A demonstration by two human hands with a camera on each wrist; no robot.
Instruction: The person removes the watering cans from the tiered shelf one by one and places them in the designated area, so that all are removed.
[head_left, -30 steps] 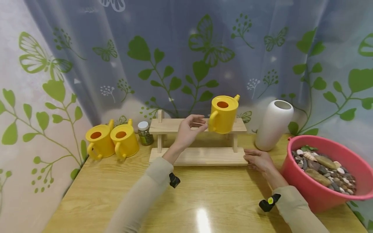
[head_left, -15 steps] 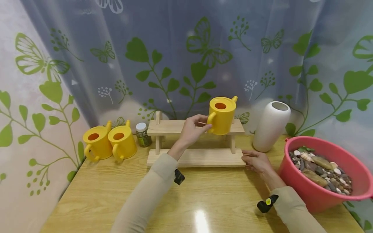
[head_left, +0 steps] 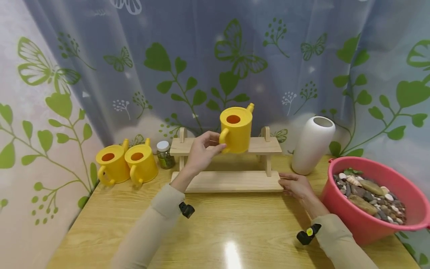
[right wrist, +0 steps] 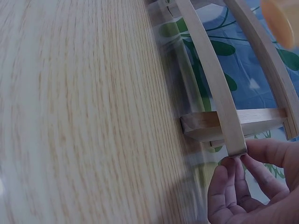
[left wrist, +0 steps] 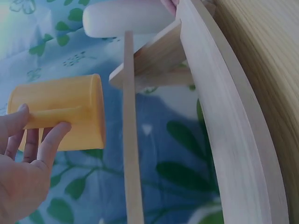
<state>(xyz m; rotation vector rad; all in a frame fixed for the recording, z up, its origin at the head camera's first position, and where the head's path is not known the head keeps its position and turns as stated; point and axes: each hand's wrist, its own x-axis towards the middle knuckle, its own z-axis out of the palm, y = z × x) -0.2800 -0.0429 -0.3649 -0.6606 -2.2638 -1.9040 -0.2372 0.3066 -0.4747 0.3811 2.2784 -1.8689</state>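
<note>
A yellow watering can (head_left: 237, 135) hangs over the upper board of a two-tier wooden shelf (head_left: 231, 182). My left hand (head_left: 201, 151) holds it by its handle, spout pointing to the back right. In the left wrist view, a gap shows between the base of the can (left wrist: 86, 93) and the upper board (left wrist: 131, 140). At the right end of the lower board, my right hand (head_left: 296, 185) grips the wood. The right wrist view has the thumb and fingers of that hand (right wrist: 257, 191) pinching the board's end.
Two more yellow watering cans (head_left: 115, 166) (head_left: 145, 166) stand on the left, beside a small white-capped jar (head_left: 165, 157). A white vase (head_left: 312, 147) is right of the shelf. The pink bucket (head_left: 359, 220) at right contains stones. A patterned curtain (head_left: 201, 48) hangs behind.
My left hand has carried the watering can leftward, from over the right end of the upper board to nearer its middle. My right hand stays at the lower board's end.
</note>
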